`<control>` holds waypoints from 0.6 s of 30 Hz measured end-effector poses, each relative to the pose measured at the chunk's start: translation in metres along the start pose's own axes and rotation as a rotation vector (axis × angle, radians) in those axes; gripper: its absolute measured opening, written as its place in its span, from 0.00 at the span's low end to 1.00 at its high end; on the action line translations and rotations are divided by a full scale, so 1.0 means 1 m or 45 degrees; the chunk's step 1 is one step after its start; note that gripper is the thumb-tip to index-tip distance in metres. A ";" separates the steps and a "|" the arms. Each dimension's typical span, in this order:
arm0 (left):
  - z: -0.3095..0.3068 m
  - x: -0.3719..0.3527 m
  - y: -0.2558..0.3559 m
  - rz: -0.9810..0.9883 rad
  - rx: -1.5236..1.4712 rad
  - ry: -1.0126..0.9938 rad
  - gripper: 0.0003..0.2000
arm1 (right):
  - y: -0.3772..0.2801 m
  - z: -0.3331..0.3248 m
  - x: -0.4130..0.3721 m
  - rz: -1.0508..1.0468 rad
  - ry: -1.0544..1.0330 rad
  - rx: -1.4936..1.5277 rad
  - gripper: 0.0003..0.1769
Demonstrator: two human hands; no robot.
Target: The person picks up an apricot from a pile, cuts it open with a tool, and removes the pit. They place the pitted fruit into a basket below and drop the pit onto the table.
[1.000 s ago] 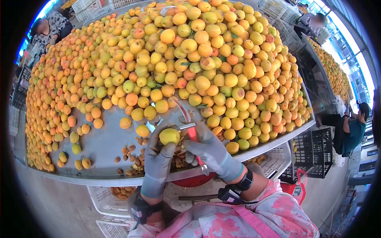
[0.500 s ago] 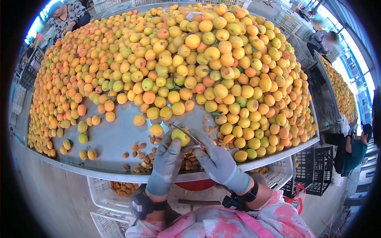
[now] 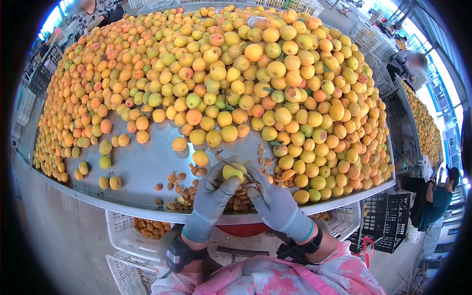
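Observation:
My gloved left hand (image 3: 212, 189) is closed around a yellow-green apricot (image 3: 234, 171), low over the near edge of the metal table (image 3: 147, 153). My right hand (image 3: 270, 196), also gloved, grips a thin metal tool (image 3: 227, 161) that looks like scissors, with a bit of red near its handle. One slender blade runs along the far side of the apricot, touching or very close to it. Fingers hide most of the handle. Brown apricot pits (image 3: 186, 199) lie around and under both hands. A loose apricot (image 3: 200, 158) rests just beyond my left hand.
A large heap of apricots (image 3: 206, 73) covers most of the table. Below its front edge stand white crates (image 3: 117, 231), one holding split apricots (image 3: 150, 228). Black crates (image 3: 393, 216) are at right. Other people (image 3: 435, 199) are at the right and far left.
The view has shifted slightly, so the heap and hands appear a little further right. Both hands keep their grip on the apricot and the tool, with little visible movement between them.

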State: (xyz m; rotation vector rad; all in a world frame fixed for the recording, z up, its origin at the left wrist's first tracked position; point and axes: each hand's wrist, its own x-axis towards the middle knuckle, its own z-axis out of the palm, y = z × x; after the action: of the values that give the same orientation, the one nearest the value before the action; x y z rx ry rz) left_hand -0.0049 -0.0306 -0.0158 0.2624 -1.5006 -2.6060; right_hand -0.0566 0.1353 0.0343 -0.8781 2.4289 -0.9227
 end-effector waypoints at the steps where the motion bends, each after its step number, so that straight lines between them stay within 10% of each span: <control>1: 0.000 0.000 0.001 -0.001 -0.001 -0.001 0.28 | 0.001 -0.001 0.001 0.002 0.000 -0.001 0.33; 13: 0.003 -0.002 0.005 -0.176 -0.558 0.032 0.27 | 0.003 0.012 0.002 -0.212 0.297 -0.053 0.34; 18: -0.014 0.000 0.016 0.008 0.303 -0.152 0.25 | 0.003 -0.006 0.004 -0.106 -0.067 -0.113 0.34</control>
State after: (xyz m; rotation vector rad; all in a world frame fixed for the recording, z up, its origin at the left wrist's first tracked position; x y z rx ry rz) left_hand -0.0018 -0.0509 -0.0091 0.1246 -1.8510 -2.4758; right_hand -0.0638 0.1369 0.0355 -1.0291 2.4203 -0.8150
